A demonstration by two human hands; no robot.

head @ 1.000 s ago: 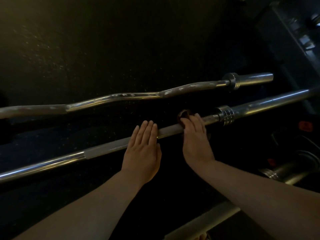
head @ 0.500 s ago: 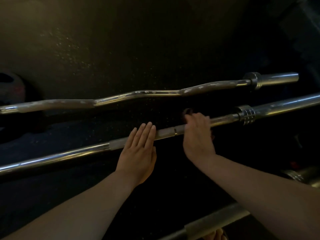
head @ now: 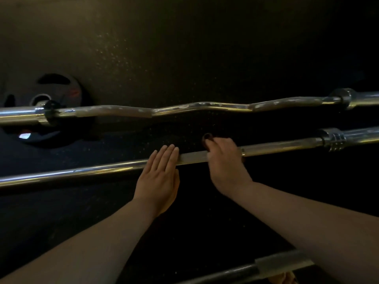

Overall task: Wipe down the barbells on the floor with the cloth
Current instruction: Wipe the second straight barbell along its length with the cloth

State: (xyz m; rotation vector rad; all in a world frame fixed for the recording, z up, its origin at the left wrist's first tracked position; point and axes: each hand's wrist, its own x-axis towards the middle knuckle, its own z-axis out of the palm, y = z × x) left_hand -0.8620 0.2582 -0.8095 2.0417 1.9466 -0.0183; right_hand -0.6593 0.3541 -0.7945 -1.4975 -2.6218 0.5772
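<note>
A straight chrome barbell (head: 283, 145) lies across the dark floor, running from lower left to right. My right hand (head: 224, 158) is curled over its shaft with a dark reddish cloth (head: 207, 137) bunched under the fingers; only a small fold of cloth shows. My left hand (head: 159, 178) rests flat, fingers together, with its fingertips on the same shaft just left of the right hand. A curved chrome curl bar (head: 196, 107) lies parallel, farther from me.
A black weight plate (head: 59, 89) lies on the floor at the left, under the curl bar's end. A third bar (head: 272, 265) crosses the bottom right corner near me. The dark speckled rubber floor (head: 184, 48) stretches beyond the bars.
The view has swung left, bringing the weight plate into sight. My right hand with the cloth has slid left along the straight barbell, away from its collar. My left hand stays on the shaft.
</note>
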